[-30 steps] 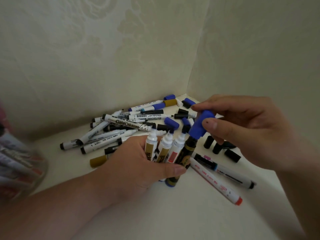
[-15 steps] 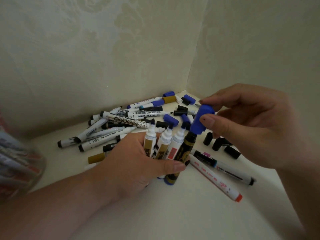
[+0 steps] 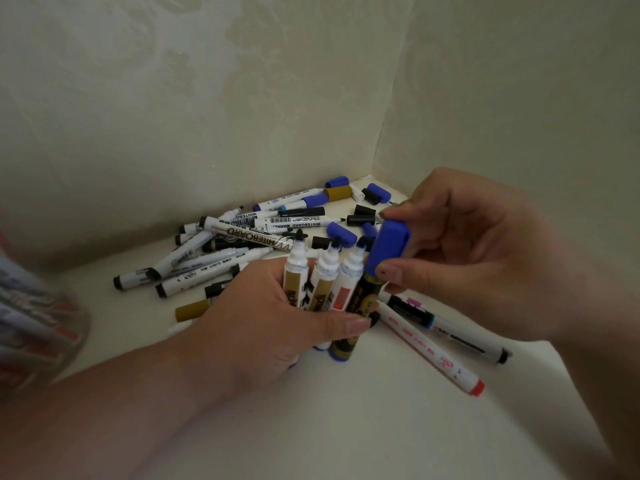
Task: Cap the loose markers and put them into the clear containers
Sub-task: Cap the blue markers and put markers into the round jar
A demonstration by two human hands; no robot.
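blue cap (image 3: 388, 249), pinched in the right grip (image 3: 485, 258), sits on the tip of the black marker (image 3: 363, 296); the left grip (image 3: 259, 320) clamps that marker and three uncapped markers (image 3: 325, 271) upright, just in front of the loose pile (image 3: 242, 237) on the counter (image 3: 346, 427).

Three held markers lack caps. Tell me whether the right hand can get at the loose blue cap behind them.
Likely yes, once freed. The right hand now pinches the cap on the black marker. The loose cap lies uncovered just behind the bundle, close to that hand.
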